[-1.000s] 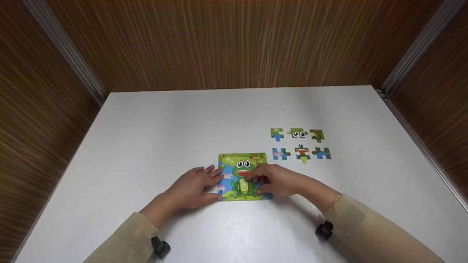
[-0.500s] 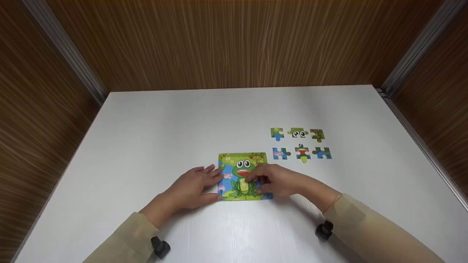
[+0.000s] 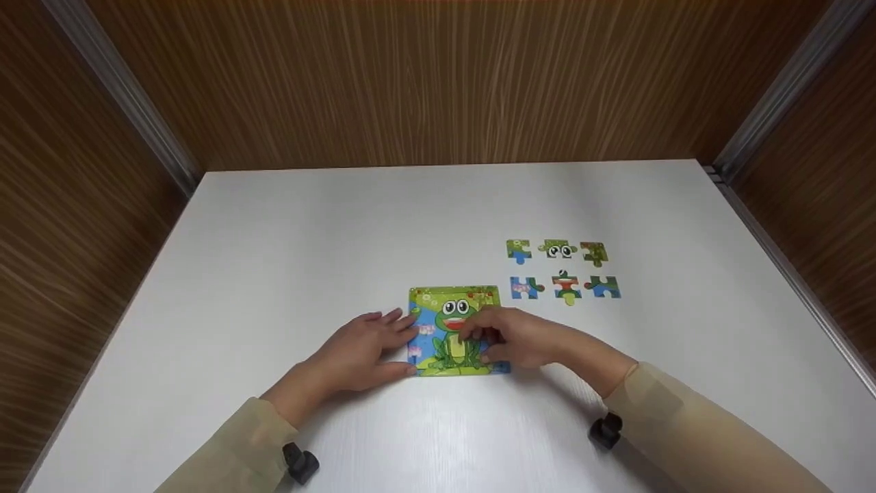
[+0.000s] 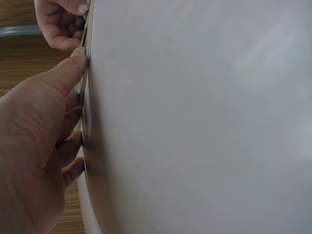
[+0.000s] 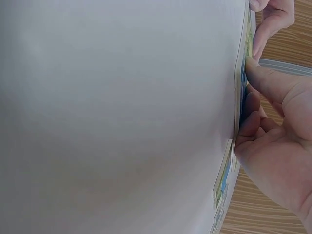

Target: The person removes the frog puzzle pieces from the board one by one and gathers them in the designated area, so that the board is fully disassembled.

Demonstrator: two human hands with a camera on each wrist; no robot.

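A square frog-picture puzzle board [image 3: 445,366] lies on the table between both hands. My left hand [image 3: 363,352] rests at its left side, fingers spread and fingertips on the edge; in the left wrist view, the left thumb [image 4: 73,66] touches the rim. Over the board's right side is my right hand [image 3: 523,339], index finger bent down at the frog's belly and thumb near the lower right. In the right wrist view the right thumb [image 5: 265,78] meets the board while the other fingers curl. I cannot tell whether a piece is between them.
Several loose jigsaw pieces lie in two rows behind and right of the board, including an eyes piece [image 3: 558,250] and a red-mouth piece [image 3: 566,286]. The white table [image 3: 308,233] ends at wood-grain panels [image 3: 438,82] at the back and sides.
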